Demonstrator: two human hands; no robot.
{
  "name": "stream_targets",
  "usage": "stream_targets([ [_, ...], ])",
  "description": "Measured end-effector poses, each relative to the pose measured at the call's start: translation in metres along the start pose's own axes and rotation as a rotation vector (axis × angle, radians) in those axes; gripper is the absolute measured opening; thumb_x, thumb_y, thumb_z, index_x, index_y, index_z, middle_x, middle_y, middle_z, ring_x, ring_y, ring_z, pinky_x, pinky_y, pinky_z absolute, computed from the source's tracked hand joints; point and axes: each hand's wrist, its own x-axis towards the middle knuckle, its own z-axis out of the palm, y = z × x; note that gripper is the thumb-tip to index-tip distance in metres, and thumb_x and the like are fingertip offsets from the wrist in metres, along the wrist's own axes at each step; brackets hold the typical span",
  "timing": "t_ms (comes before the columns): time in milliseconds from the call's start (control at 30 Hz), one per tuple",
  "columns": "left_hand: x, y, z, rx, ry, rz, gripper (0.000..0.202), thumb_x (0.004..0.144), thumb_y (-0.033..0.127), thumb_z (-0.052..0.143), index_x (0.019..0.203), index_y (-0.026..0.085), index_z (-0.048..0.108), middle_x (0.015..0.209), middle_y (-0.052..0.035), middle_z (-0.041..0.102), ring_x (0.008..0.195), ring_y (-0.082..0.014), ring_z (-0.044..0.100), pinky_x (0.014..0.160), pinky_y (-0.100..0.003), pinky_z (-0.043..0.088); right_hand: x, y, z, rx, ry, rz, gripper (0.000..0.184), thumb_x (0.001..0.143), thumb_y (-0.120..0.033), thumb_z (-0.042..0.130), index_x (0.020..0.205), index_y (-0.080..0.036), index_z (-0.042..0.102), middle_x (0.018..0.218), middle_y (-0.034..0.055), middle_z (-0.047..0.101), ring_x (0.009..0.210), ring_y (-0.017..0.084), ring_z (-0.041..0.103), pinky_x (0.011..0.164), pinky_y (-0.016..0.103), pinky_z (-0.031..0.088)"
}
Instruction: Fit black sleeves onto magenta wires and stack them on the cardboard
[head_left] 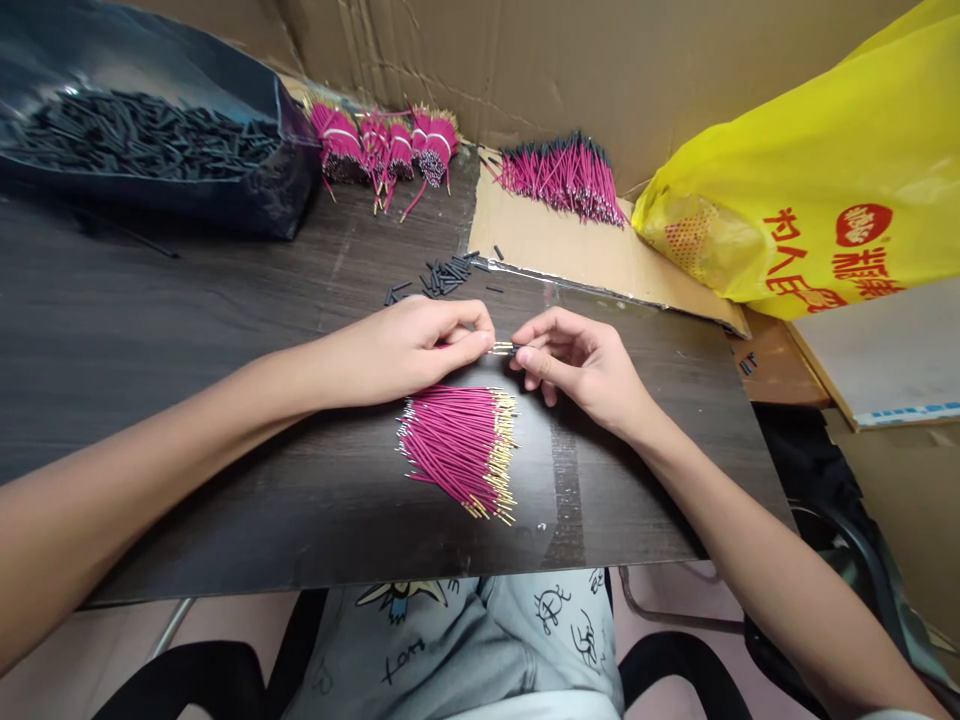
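Observation:
My left hand (450, 340) pinches a few magenta wires, and their gold pin ends (501, 348) stick out to the right. Facing it, my right hand (574, 360) holds short black sleeves (514, 350) between thumb and forefinger, right at the pin tips; whether they are on the pins is too small to tell. Below both hands a fanned pile of magenta wires (457, 440) lies on the table, gold ends to the right. Just beyond my left hand is a small heap of loose black sleeves (446, 275).
A dark bag (292, 190) full of black sleeves stands at the back left. Beside it lie tied magenta wire bundles (397, 145). Black-tipped wires (562, 180) rest on a cardboard sheet (540, 235). A yellow plastic bag (750, 170) is at the right, and cardboard walls (570, 70) close off the back.

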Motion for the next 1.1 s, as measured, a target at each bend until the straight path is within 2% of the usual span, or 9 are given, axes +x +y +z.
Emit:
stream_targets([
  [833, 0.0007, 0.0029, -0.0009, -0.017, 0.008, -0.015, 0.028, 0.098, 0.041, 0.051, 0.085, 0.018, 0.058, 0.053, 0.0062, 0.044, 0.050, -0.0118, 0.037, 0.055, -0.027, 0.029, -0.0015, -0.0012, -0.0030, -0.046, -0.040, 0.006, 0.031, 0.088, -0.040, 0.081, 0.103, -0.017, 0.067, 0.084, 0.0023, 0.069, 0.066, 0.011, 0.063, 0.048, 0.019, 0.049],
  [1100, -0.0002, 0.0023, 0.0015, 0.012, 0.012, -0.009, 0.027, 0.100, 0.041, 0.050, 0.090, 0.018, 0.059, 0.056, 0.0051, 0.047, 0.053, -0.0129, 0.040, 0.057, -0.028, 0.028, -0.0008, 0.0004, -0.0030, -0.020, -0.038, 0.010, 0.032, 0.087, -0.039, 0.082, 0.104, -0.017, 0.066, 0.087, 0.0034, 0.071, 0.065, 0.011, 0.065, 0.046, 0.018, 0.049],
])
